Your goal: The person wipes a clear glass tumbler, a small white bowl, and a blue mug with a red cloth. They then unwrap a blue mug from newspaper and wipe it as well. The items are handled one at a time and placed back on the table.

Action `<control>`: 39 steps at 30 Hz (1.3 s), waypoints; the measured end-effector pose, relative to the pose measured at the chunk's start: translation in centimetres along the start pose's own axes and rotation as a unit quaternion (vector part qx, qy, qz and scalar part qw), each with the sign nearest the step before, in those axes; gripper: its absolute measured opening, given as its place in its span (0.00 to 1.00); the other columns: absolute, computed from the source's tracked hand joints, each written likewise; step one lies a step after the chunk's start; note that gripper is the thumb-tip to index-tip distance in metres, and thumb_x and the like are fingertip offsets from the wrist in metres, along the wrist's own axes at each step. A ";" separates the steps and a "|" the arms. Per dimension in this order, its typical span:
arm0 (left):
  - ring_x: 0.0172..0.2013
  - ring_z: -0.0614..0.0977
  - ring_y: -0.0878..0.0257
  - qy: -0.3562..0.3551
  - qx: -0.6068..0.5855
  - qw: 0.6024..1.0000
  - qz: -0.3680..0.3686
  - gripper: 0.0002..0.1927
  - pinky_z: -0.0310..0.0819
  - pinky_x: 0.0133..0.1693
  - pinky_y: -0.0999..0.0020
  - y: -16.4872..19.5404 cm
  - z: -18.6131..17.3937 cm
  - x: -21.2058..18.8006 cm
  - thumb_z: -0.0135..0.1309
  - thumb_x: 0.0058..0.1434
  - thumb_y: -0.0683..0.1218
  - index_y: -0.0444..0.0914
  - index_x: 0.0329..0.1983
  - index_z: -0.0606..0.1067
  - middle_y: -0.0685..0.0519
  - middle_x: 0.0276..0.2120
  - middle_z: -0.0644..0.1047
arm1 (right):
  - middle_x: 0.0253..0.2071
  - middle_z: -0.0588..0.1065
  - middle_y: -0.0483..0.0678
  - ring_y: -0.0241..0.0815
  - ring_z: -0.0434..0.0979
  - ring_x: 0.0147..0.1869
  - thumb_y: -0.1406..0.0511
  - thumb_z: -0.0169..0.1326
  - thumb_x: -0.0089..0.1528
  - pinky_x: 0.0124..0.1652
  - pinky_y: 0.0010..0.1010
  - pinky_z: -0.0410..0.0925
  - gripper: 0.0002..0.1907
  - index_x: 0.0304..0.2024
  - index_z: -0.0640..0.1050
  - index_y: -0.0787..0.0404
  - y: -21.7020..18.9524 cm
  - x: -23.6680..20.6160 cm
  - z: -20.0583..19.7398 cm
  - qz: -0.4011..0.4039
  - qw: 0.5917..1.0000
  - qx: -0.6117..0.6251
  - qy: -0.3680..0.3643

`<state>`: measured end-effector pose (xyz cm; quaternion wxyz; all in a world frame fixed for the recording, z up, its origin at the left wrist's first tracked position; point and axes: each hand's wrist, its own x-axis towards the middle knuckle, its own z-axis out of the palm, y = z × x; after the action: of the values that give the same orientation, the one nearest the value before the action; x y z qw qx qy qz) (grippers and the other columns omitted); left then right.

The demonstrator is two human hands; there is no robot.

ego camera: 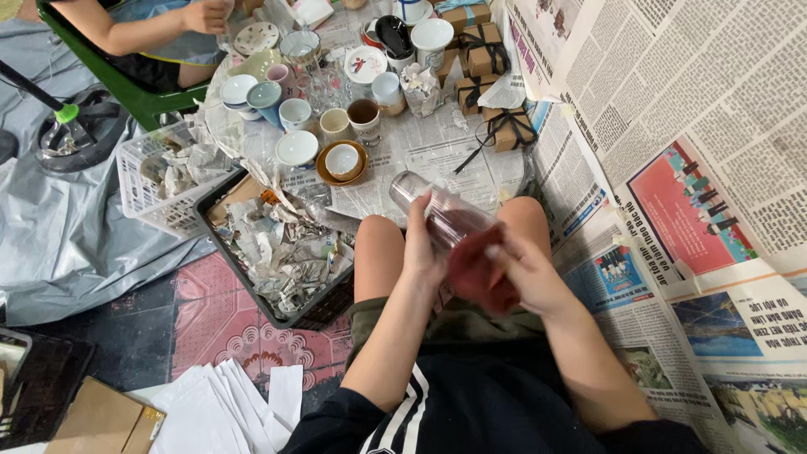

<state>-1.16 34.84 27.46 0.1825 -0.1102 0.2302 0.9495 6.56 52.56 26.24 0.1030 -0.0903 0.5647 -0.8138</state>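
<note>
Two hands meet above the person's bare knees in the head view. The left hand (423, 244) is wrapped around a clear cylindrical drinking glass (437, 210); its long axis runs diagonally, one end pointing up-left toward the mugs (336, 126) on the newspaper-covered floor (437, 151). The right hand (525, 269) is closed on a dark red cloth (479, 273) pressed against the glass's near end.

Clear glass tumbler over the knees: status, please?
Left hand grips clear glass tumbler. Right hand presses dark red cloth to its base. Nothing in the way.
</note>
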 end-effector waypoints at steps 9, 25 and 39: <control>0.57 0.77 0.51 -0.079 0.086 0.966 0.230 0.33 0.75 0.55 0.54 -0.5 2.6 -3.5 0.56 0.64 0.46 0.37 0.69 0.57 0.43 0.60 0.71 | 0.66 0.70 0.51 0.46 0.72 0.68 0.59 0.42 0.70 0.59 0.38 0.68 0.27 0.70 0.61 0.58 3.3 0.5 1.7 -0.025 0.976 0.216 0.011; 0.58 0.74 0.47 -0.085 0.076 0.966 0.232 0.47 0.75 0.56 0.49 1.7 -1.3 0.0 0.63 0.57 0.52 0.38 0.73 0.51 0.42 0.60 0.67 | 0.66 0.69 0.55 0.45 0.72 0.67 0.59 0.43 0.73 0.65 0.36 0.67 0.25 0.68 0.66 0.68 1.7 5.1 5.1 0.078 0.934 0.347 -0.005; 0.53 0.78 0.51 -0.025 0.062 0.983 0.169 0.35 0.76 0.52 0.55 3.0 -4.1 2.5 0.56 0.61 0.50 0.31 0.67 0.60 0.41 0.56 0.74 | 0.64 0.71 0.56 0.51 0.73 0.67 0.67 0.41 0.71 0.64 0.38 0.68 0.23 0.68 0.67 0.64 4.3 6.5 5.7 -0.084 0.994 -0.064 0.029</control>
<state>-4.15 31.14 24.38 0.0316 -0.0344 0.2998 0.9529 2.05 44.23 24.39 0.0120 -0.1201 0.6085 -0.7843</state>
